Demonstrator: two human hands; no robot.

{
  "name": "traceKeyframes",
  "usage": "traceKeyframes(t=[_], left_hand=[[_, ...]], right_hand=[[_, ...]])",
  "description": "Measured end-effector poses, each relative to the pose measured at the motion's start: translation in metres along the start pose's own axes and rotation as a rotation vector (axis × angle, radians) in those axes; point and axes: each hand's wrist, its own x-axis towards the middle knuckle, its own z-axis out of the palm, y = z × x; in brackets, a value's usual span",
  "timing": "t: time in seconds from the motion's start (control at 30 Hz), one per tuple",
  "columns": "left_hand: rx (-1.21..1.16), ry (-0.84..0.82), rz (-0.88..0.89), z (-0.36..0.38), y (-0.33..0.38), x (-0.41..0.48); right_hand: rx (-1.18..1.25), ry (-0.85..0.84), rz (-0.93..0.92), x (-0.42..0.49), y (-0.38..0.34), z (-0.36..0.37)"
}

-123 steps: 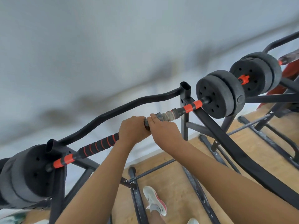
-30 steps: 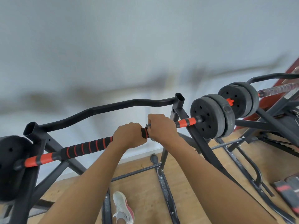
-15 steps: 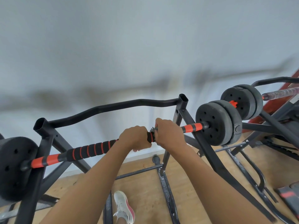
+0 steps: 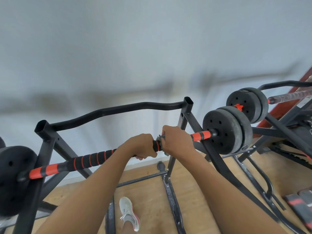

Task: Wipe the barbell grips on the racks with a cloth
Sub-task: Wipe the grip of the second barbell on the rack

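A barbell point(image 4: 91, 159) with a black foam grip ringed in orange lies across a black rack point(image 4: 187, 107). Black weight plates sit at its right end point(image 4: 226, 130) and left end point(image 4: 15, 179). My left hand point(image 4: 140, 146) grips the bar near its middle. Just to the right, my right hand point(image 4: 177, 141) holds a grey cloth point(image 4: 160, 138) wrapped round the bar; only a bit of cloth shows by my fingers. A second barbell point(image 4: 290, 96) rests on another rack at the far right.
A curved black crossbar point(image 4: 118, 109) runs behind the barbell. The rack's legs and floor bars point(image 4: 170, 196) spread over the wooden floor. My white shoe point(image 4: 129, 211) stands between them. Black and red items point(image 4: 298, 201) lie at the lower right. A pale wall is behind.
My right hand with the cloth has slid from the bare middle of the bar toward the right orange end. The left hand keeps its grip; the view shifted slightly.
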Motion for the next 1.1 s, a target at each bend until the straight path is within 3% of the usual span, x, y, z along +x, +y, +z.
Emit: traceKeyframes(t=[0.13, 0.23, 0.3, 0.37, 0.5, 0.57, 0.7, 0.8, 0.87, 1.0, 1.03, 1.1], left_hand=[[0.296, 0.480, -0.028, 0.035, 0.002, -0.015], [0.446, 0.630, 0.009, 0.054, 0.006, -0.024], [0.395, 0.527, 0.013, 0.044, 0.010, -0.027], [0.364, 0.315, 0.007, 0.025, 0.013, -0.026], [-0.027, -0.075, -0.039, 0.013, 0.011, -0.024], [-0.034, 0.018, -0.041, 0.020, 0.011, -0.025], [0.244, 0.433, -0.043, 0.048, 0.016, -0.039], [0.379, 0.586, 0.002, 0.066, 0.021, -0.047], [0.328, 0.518, 0.013, 0.062, 0.021, -0.045], [-0.010, -0.015, -0.030, 0.036, 0.017, -0.038], [-0.029, -0.043, -0.027, 0.036, 0.019, -0.038], [0.038, 0.148, -0.010, 0.046, 0.021, -0.039]], right_hand=[[-0.018, 0.029, -0.007, 0.000, -0.008, 0.002], [-0.026, 0.008, -0.008, -0.002, -0.008, -0.001], [-0.018, -0.010, 0.001, -0.009, -0.005, -0.002], [-0.033, -0.036, -0.010, -0.017, -0.003, -0.004], [-0.084, -0.049, -0.054, -0.026, -0.001, -0.007], [-0.089, -0.032, -0.065, -0.026, -0.002, -0.006], [-0.072, -0.065, -0.055, -0.020, -0.005, -0.004], [-0.041, -0.092, -0.039, -0.024, -0.002, -0.005], [-0.034, -0.090, -0.041, -0.032, 0.001, -0.007], [-0.035, -0.129, -0.083, -0.046, 0.006, -0.012], [-0.020, -0.129, -0.081, -0.047, 0.007, -0.013], [0.002, -0.119, -0.069, -0.047, 0.009, -0.013]])
